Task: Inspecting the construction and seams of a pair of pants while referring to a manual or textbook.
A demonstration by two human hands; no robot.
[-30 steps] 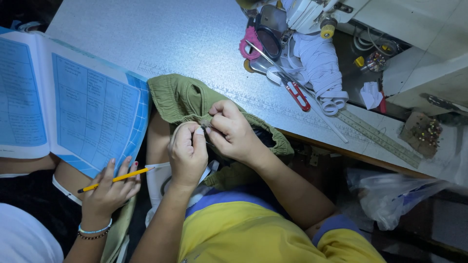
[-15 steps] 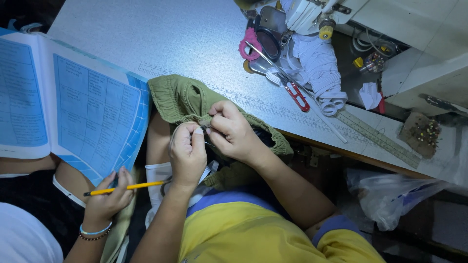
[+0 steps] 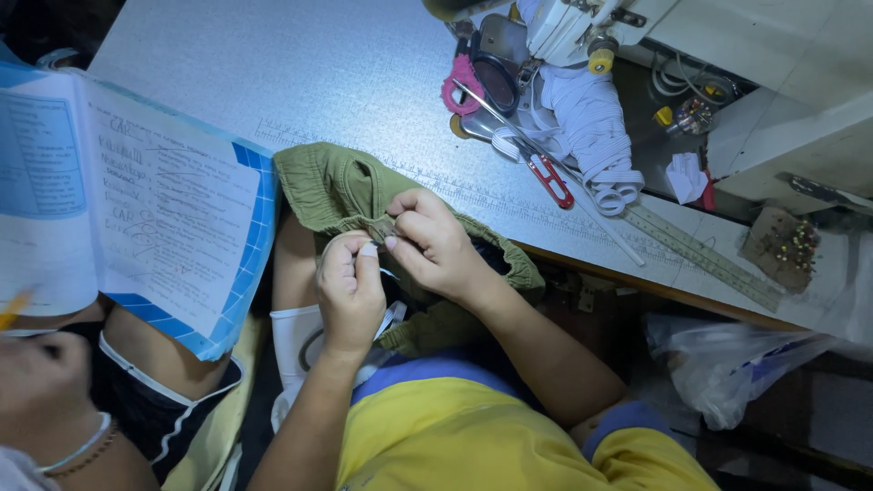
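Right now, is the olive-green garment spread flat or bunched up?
Bunched up: the olive-green garment lies crumpled over the table edge, gathered between the left hand and right hand.

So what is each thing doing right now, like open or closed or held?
left hand: pinching the white strip
right hand: gripping the green garment
green garment: bunched at the table edge, held
white strip: pinched between the fingers
notebook: open
red snips: lying on the table
ruler: lying flat
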